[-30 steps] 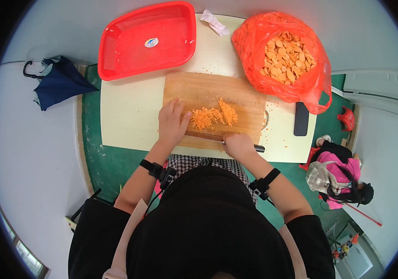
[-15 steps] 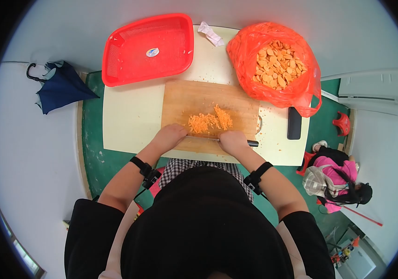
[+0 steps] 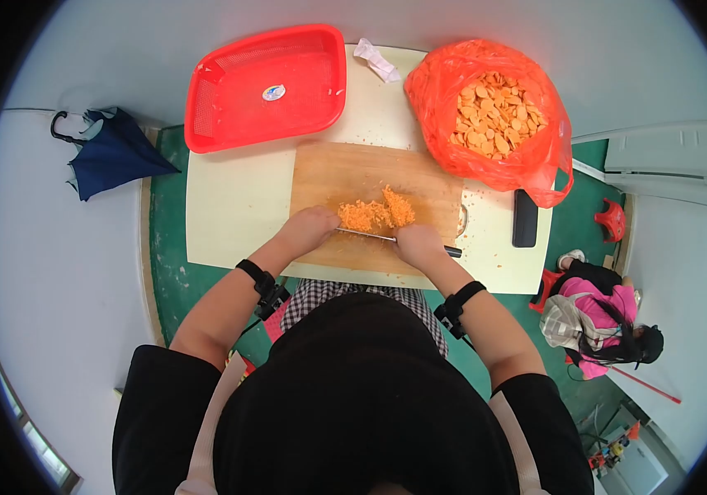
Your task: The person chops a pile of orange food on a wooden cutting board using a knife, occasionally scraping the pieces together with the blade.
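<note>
A kitchen knife (image 3: 366,235) lies across the wooden cutting board (image 3: 333,169), its blade low along the near side of the chopped carrot. My right hand (image 3: 420,247) is closed around it where blade meets handle, and the black handle end sticks out to the right. At the blade's left end, the fingers of my left hand (image 3: 312,228) are closed on the tip; the exact grip is too small to make out. Finely chopped carrot (image 3: 361,216) sits in two joined small heaps just beyond the blade.
A red plastic basket (image 3: 287,124) stands at the table's back left. At the back right, a red plastic bag (image 3: 436,91) holds carrot slices (image 3: 494,115). Crumpled paper (image 3: 376,60) and a black phone (image 3: 524,219) lie on the table. A person (image 3: 597,309) sits off to the right.
My left hand has moved slightly away from my body, carrying the blade's tip end up toward the chopped carrot. The knife now slants more; the right hand has barely shifted.
</note>
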